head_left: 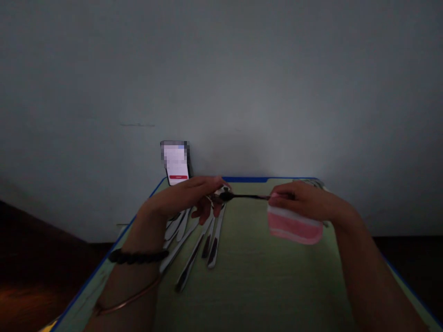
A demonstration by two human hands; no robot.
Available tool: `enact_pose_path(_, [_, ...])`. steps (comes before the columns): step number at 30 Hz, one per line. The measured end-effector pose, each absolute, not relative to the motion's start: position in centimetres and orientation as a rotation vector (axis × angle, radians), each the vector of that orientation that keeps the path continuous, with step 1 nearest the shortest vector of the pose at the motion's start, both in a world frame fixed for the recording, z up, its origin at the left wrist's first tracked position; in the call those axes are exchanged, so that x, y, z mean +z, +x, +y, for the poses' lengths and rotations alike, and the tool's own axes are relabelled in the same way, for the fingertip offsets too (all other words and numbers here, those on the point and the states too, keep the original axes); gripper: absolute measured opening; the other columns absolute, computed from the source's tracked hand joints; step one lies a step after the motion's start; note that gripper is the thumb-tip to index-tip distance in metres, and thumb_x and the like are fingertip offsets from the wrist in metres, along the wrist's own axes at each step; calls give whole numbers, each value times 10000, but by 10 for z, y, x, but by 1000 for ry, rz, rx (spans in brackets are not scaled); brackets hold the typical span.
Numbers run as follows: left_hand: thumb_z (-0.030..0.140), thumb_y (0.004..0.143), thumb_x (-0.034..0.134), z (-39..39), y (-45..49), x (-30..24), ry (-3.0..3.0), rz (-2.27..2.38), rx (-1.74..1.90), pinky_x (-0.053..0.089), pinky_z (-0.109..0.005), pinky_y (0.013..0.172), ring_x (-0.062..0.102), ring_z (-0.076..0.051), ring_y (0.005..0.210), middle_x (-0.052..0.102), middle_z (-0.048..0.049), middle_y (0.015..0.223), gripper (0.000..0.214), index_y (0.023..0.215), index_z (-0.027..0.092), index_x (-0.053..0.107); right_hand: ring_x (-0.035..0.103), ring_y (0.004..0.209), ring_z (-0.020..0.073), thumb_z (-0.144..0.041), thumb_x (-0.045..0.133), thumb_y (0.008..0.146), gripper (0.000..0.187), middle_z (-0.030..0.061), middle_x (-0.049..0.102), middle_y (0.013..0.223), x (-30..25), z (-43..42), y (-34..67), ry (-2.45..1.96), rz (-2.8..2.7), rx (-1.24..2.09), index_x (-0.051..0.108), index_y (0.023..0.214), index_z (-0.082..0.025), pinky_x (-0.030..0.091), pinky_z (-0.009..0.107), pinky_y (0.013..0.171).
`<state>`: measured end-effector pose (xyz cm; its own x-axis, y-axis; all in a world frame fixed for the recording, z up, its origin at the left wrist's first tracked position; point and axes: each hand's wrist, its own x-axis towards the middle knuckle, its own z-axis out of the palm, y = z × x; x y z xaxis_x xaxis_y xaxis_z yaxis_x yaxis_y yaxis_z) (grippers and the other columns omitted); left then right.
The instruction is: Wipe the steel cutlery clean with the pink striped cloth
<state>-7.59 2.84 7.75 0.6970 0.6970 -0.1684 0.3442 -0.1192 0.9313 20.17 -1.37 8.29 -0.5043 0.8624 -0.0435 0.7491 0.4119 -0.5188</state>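
Observation:
A dark metal spoon (249,197) is held level between my two hands above the table. My left hand (199,196) is closed at the bowl end, thumb above and fingers curled below; the exact grip is partly hidden. My right hand (301,198) is closed on a pink-and-white striped cloth (294,226), which is wrapped at the spoon's handle end and hangs down from the fingers. Several pieces of metal cutlery (189,263) lie fanned out on the table below my left hand, their far ends hidden by it.
A light green table (256,286) with a blue edge stands against a grey wall (277,92). At its back left, a phone (178,166) with a lit screen leans on the wall. More metal cutlery (313,183) lies behind my right hand, mostly covered.

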Motion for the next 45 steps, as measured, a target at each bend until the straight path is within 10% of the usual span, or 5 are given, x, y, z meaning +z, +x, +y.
enact_pose_path(13, [580, 818, 380, 25, -34, 74, 2161, 984, -56, 251, -209, 421, 359, -85, 453, 417, 25, 514, 522, 702, 158, 664, 448, 550, 100, -440, 398, 863, 387, 6, 544, 609, 75, -14, 169, -1346, -2638, 859, 583, 676, -155, 299, 233, 507])
enact_pose_path(26, [429, 684, 670, 31, -48, 70, 2371, 1010, 431, 378, -218, 607, 534, -138, 712, 596, 6, 812, 378, 965, 204, 555, 494, 674, 142, -543, 345, 860, 434, 25, 574, 748, 67, -6, 203, -1351, -2419, 1063, 570, 765, -184, 396, 251, 606])
enact_pose_path(45, [256, 702, 571, 30, -34, 64, 2543, 942, 362, 356, -227, 597, 537, -135, 659, 607, 12, 761, 225, 919, 195, 576, 474, 610, 111, -382, 353, 900, 348, 18, 575, 675, 54, -1, 167, -1197, -2519, 754, 534, 712, -152, 319, 233, 572])
